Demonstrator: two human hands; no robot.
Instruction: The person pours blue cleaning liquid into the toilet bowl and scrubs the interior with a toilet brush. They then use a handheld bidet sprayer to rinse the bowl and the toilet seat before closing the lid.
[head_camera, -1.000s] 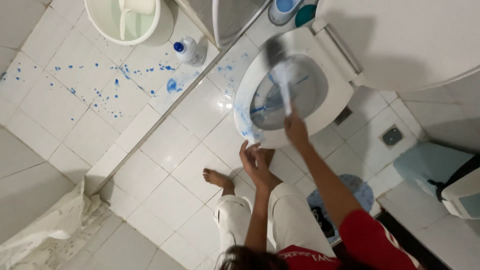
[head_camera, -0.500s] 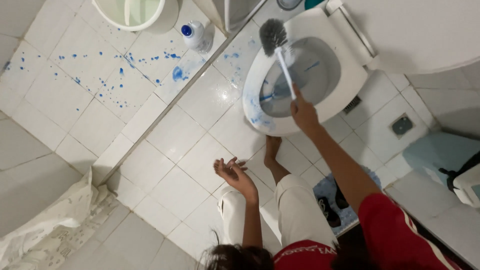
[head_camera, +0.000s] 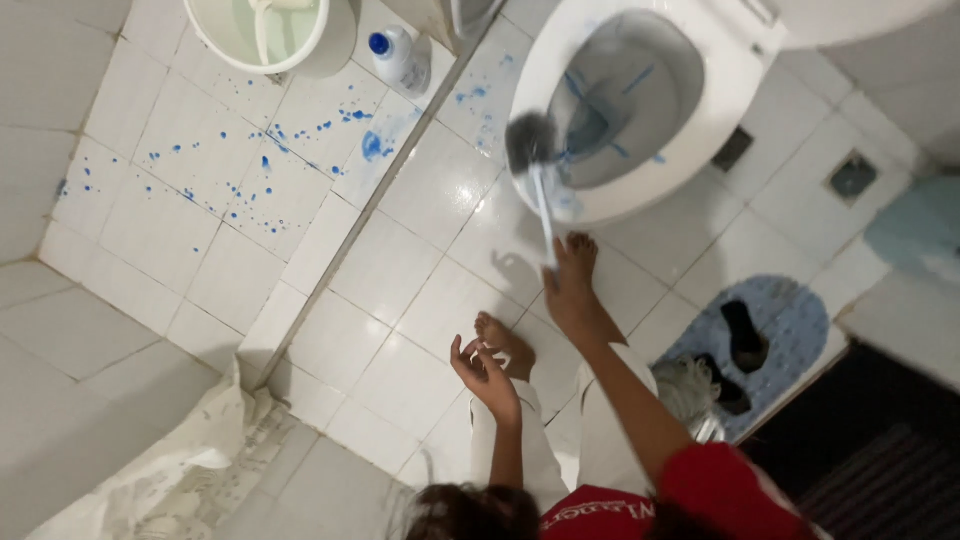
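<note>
White ceramic toilet bowl (head_camera: 700, 120) streaked blue, grey-bristled toilet brush (head_camera: 532, 150) over its near rim, right hand (head_camera: 572, 290) gripping the handle, left hand (head_camera: 485, 372) open, empty, above bare tiles.

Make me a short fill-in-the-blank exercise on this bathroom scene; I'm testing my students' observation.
1. The right hand holds a toilet brush by its ____.
2. The brush head sits over the rim of the white ____.
3. The left hand is open and holds ____.
4. The spots on the tiled floor near the bottle are coloured ____.

Missing words: handle; toilet; nothing; blue
</note>
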